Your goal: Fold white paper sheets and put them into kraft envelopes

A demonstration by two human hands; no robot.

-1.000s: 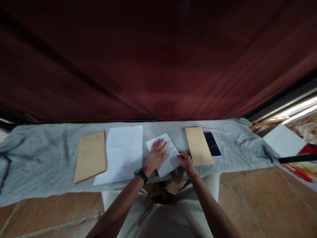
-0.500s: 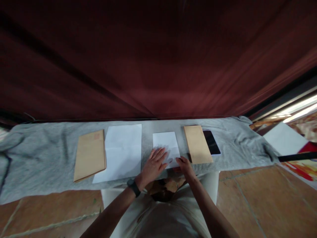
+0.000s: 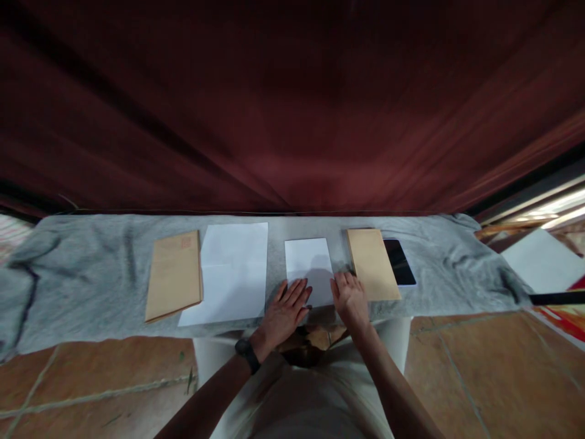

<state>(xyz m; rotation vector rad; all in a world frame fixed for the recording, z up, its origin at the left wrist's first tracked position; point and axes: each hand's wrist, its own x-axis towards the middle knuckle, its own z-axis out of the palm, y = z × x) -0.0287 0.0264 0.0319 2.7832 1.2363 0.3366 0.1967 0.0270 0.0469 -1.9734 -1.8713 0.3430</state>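
Observation:
A folded white sheet of paper (image 3: 309, 255) lies on the grey cloth in front of me. My left hand (image 3: 287, 310) rests palm down with spread fingers on its lower left part. At the paper's lower right edge is my right hand (image 3: 351, 300), back upward, its fingertips touching or just beside the edge; nothing shows in its grasp. Left of the folded paper is a larger white stack of sheets (image 3: 235, 268), partly under brown envelopes (image 3: 173, 274). More brown envelopes (image 3: 375, 265) lie close to my right hand.
A dark-screened phone (image 3: 400, 262) sits partly beneath the right envelopes. Grey cloth (image 3: 105, 274) covers the narrow table. A dark red curtain (image 3: 292, 122) hangs behind it. At the far right are a white sheet (image 3: 543, 261) and a dark bar (image 3: 555, 299).
My right hand has left the paper's lower right corner, moving up along its right edge. My left hand has slid down towards the lower left. The view has shifted slightly.

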